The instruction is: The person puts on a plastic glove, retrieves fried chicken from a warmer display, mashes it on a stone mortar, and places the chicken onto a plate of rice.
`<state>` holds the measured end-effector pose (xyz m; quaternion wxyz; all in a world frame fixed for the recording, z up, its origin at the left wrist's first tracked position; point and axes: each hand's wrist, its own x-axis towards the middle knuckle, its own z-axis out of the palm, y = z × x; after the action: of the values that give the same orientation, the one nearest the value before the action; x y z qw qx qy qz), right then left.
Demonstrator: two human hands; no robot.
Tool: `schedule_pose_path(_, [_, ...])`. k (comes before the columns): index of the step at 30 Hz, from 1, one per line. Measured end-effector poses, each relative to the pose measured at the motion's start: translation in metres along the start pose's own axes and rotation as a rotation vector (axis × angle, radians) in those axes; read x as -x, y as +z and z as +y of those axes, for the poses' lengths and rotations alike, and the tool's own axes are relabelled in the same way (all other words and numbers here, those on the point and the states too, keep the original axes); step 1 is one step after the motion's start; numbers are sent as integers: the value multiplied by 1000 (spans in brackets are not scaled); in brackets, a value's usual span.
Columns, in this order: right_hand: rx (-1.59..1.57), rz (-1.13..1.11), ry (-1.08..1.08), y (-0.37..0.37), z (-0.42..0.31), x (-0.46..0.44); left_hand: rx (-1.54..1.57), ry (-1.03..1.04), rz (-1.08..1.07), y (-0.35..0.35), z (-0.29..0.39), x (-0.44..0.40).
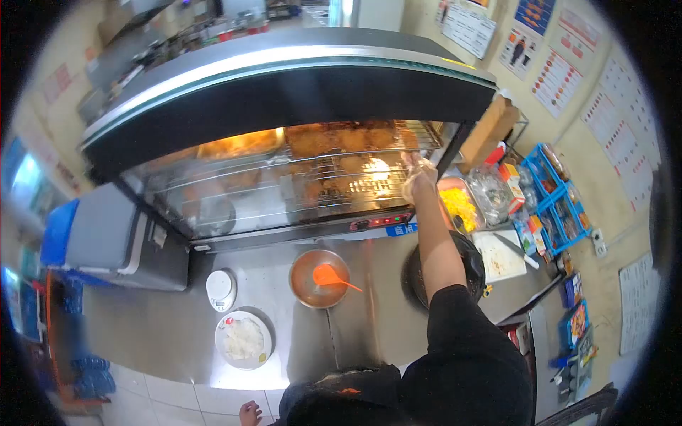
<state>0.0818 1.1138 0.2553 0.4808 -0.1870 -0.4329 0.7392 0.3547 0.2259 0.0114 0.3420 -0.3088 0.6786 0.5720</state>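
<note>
Glass-fronted warming cabinet (pixel 284 96), the largest item, with a black frame. Inside, browned food pieces (pixel 369 140) lie along the middle and right of wire racks (pixel 337 186); a tray of lit orange-toned food (pixel 241 144) stands left of them, its contents too blurred to name.

Steel counter (pixel 156 319), extending in front of the cabinet.

Cooler box (pixel 106 234), grey with a blue end, beside the cabinet's left side.

Blue baskets (pixel 561 213), holding packets, near the wall at right.

Black pan (pixel 472 259), round, on the counter, partly covered by the right forearm.

Cardboard box (pixel 490 135), tilted, beside the cabinet's right end.

Metal tray (pixel 462 184), holding yellow food (pixel 458 206), just right of the right forearm, with a clear plastic bag (pixel 490 192) beside it.

Cutting board (pixel 497 255), white and marked with crumbs, right of the pan.

Steel bowl (pixel 293 280), round, near the counter's middle.

Plate (pixel 265 330), white-rimmed, bearing white rice (pixel 243 339), left of and nearer the person than the bowl.

Scale (pixel 221 287), small and white, just beyond the plate.

Knife (pixel 513 245), dark blade, white handle, lying across the board's edge.

Orange ladle (pixel 328 275), cupped end in the bowl, handle over its rim.

Right hand (pixel 419 174), at the cabinet's right end, nearest the browned food pieces and rack ends; finger spread and any grip cannot be told.

Left hand (pixel 250 414), low, beyond the counter's near edge, fingers loosely curled; whether it holds anything cannot be told.
</note>
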Motion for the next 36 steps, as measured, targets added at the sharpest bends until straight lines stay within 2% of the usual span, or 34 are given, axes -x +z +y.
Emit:
schedule_pose_path(1, [4,-14,-69,-4,13,-9,-20,-2,-31,-2,-11,3])
schedule_pose_path(2, [101,-17,-114,-15,28,-21,-26,-21,231,12,-9,18])
schedule_pose_path(3, [195,-22,-160,-25,34,-30,2,-29,246,16,-16,27])
schedule_pose_path(4, [-26,-28,164,-31,26,-38,20,-1,210,14,-32,26])
schedule_pose_path(6, [224,-106,53,-52,46,-56,57,-27,226,20,-68,39])
schedule_pose_path(7, [354,-161,4,-54,41,-49,99,-35,263,26,-82,47])
schedule_pose_path(9, [297,-262,-66,-48,26,-33,112,-42,264,41,-111,61])
schedule_pose_path(10, [299,-263,-60,-47,13,-22,148,90,237,48,-135,69])
schedule_pose_path(11, [299,-242,-31,-44,1,-10,190,-46,226,61,-137,86])
schedule_pose_path(15, [353,-186,157,-33,-60,54,304,-102,276,123,-184,129])
schedule_pose_path(16, [367,-200,194,-32,-73,76,243,-83,245,137,-199,138])
schedule_pose_path(17, [541,-347,128,-69,-50,69,179,-61,216,151,-226,131])
schedule_pose_path(18, [703,-485,35,-108,-25,60,28,54,140,167,-252,127])
schedule_pose_path(19, [613,-538,147,-112,-33,94,-132,166,65,179,-272,124])
schedule_pose_path(20, [521,-585,256,-110,-44,135,315,138,-161,195,-285,122])
schedule_pose_path(21, [589,-673,335,-126,-40,161,745,17,-367,211,-294,121])
schedule_pose_path(22, [664,-762,418,-148,-39,186,142,214,-117,237,-292,134])
schedule_pose_path(23, [664,-799,515,-170,-33,213,-485,251,194,268,-281,153])
schedule_pose_path(24, [669,-842,612,-189,-31,239,-406,161,181,279,-284,155])
schedule_pose_path(25, [728,-1035,697,-199,-42,259,-329,70,174,290,-294,153])
schedule_pose_path(26, [908,-966,672,-188,-58,300,-341,75,227,298,-288,165])
schedule_pose_path(27, [1026,-994,854,-189,-54,324,-342,80,291,306,-281,178])
schedule_pose_path(28, [1102,-1139,845,-197,-45,339,-292,67,346,310,-296,176])
schedule_pose_path(29, [1170,-1288,823,-205,-36,354,-154,136,277,301,-323,162])
schedule_pose_path(30, [1160,-1536,595,-209,-27,363,-5,94,300,306,-331,173])
schedule_pose_path(31, [1239,-1597,603,-188,-49,372,146,57,330,312,-339,185])
schedule_pose_path(32, [1318,-1658,603,-165,-76,383,318,-99,432,318,-324,199])
schedule_pose_path(33, [1226,-1712,594,-170,-59,386,382,-107,497,320,-323,208])
schedule_pose_path(35, [1113,-1815,587,-198,-18,378,319,-168,546,322,-333,229])
schedule_pose_path(36, [1081,-1753,681,-209,2,372,348,-177,574,327,-338,243])
